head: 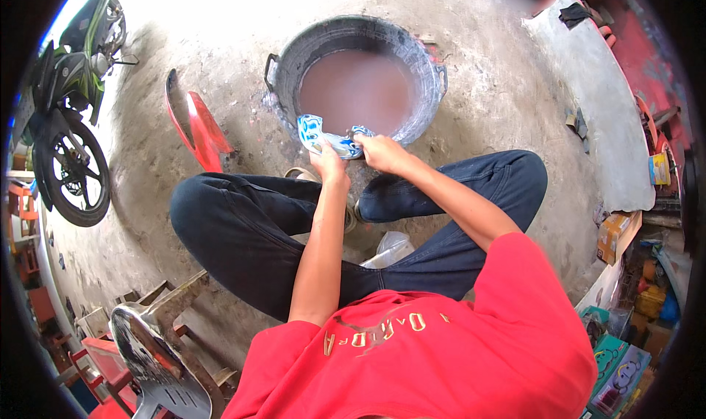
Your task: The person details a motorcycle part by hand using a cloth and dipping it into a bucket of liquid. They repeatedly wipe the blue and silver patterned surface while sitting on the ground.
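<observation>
My left hand (329, 164) grips the lower left part of a curved blue-and-white patterned piece (336, 143), its thumb on the near face. At the piece's right end, my right hand (381, 153) pinches something small and dark against it; what that is cannot be told. Both hands are over the near rim of a large round black basin (353, 25) with two side handles. Murky reddish-brown water (358, 91) stands in the basin.
A red curved plastic panel (201, 124) lies on the concrete floor left of the basin. A motorcycle (74, 160) stands at far left. Wooden frames and a worn panel (160, 358) are at lower left. A pale ledge (601, 105), a cardboard box (618, 237) and clutter line the right.
</observation>
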`<act>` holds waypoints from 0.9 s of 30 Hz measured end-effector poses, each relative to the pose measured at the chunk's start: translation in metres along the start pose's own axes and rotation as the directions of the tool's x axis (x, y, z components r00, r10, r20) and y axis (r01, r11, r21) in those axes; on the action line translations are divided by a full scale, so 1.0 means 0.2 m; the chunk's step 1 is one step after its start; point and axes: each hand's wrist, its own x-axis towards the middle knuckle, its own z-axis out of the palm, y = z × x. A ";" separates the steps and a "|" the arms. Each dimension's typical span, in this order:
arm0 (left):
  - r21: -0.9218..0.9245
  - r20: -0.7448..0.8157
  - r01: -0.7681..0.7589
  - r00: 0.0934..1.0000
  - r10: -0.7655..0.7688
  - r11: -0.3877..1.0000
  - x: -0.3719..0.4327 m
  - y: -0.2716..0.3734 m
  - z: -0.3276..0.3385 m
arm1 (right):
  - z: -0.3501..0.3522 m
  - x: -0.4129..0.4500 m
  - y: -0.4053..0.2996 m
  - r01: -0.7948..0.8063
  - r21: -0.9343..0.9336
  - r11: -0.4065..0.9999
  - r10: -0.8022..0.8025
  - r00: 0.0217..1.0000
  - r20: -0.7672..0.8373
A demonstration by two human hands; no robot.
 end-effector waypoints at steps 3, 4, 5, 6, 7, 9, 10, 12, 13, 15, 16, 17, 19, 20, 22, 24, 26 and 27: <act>-0.021 0.085 0.083 0.993 -0.080 0.996 0.04 0.04 -0.06 | -0.06 -0.07 -0.19 0.225 0.110 0.968 -0.226 0.974 -0.001; -0.091 0.186 0.129 0.976 -0.111 0.987 0.06 0.05 -0.09 | -0.16 -0.09 -0.30 0.144 0.075 0.987 -0.151 0.984 0.096; -0.096 0.185 0.123 0.977 -0.103 0.988 0.09 0.05 -0.10 | -0.16 -0.08 -0.29 0.152 0.073 0.986 -0.158 0.983 0.095; -0.124 0.294 0.151 0.950 -0.109 0.981 0.09 0.06 -0.09 | -0.17 -0.06 -0.24 0.151 0.014 0.988 -0.151 0.988 -0.009; -0.145 0.406 0.190 0.907 -0.116 0.971 0.05 0.08 -0.04 | -0.17 -0.05 -0.17 0.135 -0.049 0.990 -0.140 0.983 -0.116; -0.135 0.422 0.151 0.903 -0.081 0.979 -0.02 0.10 -0.01 | -0.18 -0.06 -0.13 0.107 -0.050 0.993 -0.115 0.976 -0.186; -0.148 0.483 0.209 0.868 -0.114 0.967 -0.01 0.12 -0.02 | -0.20 -0.06 -0.15 0.175 -0.099 0.980 -0.193 0.957 -0.218; -0.170 0.583 0.239 0.806 -0.098 0.956 -0.04 0.16 -0.02 | -0.23 -0.08 -0.22 0.305 -0.133 0.943 -0.330 0.911 -0.248; -0.170 0.583 0.240 0.806 -0.099 0.956 -0.07 0.19 -0.01 | -0.26 -0.08 -0.22 0.305 -0.133 0.943 -0.329 0.911 -0.247; -0.277 0.647 0.357 0.756 -0.102 0.892 -0.11 0.25 0.00 | -0.32 -0.08 -0.22 0.389 -0.136 0.911 -0.410 0.885 -0.218; -0.282 0.644 0.353 0.759 -0.097 0.892 -0.10 0.26 -0.01 | -0.33 -0.09 -0.23 0.401 -0.099 0.911 -0.413 0.885 -0.213; -0.259 0.624 0.316 0.776 -0.092 0.913 -0.11 0.27 -0.02 | -0.34 -0.09 -0.24 0.407 -0.097 0.908 -0.418 0.884 -0.211; -0.208 0.583 0.244 0.808 -0.081 0.947 -0.09 0.28 -0.03 | -0.35 -0.09 -0.25 0.485 -0.170 0.858 -0.511 0.841 -0.178; -0.165 0.493 0.169 0.867 -0.067 0.972 -0.08 0.27 -0.01 | -0.35 -0.09 -0.24 0.489 -0.168 0.856 -0.514 0.839 -0.177; -0.140 0.553 0.078 0.833 0.012 0.987 -0.09 0.26 0.00 | -0.36 -0.07 -0.21 0.312 -0.147 0.939 -0.340 0.908 -0.244; -0.127 0.564 0.036 0.825 0.042 0.991 -0.09 0.24 0.01 | -0.33 -0.06 -0.20 0.292 -0.184 0.939 -0.334 0.903 -0.269; -0.196 0.582 0.097 0.813 0.036 0.976 -0.08 0.23 0.01 | -0.30 -0.07 -0.20 0.267 -0.223 0.937 -0.326 0.899 -0.294; -0.197 0.576 0.094 0.817 0.038 0.976 -0.06 0.23 0.00 | -0.29 -0.10 -0.29 0.337 -0.254 0.906 -0.402 0.875 -0.271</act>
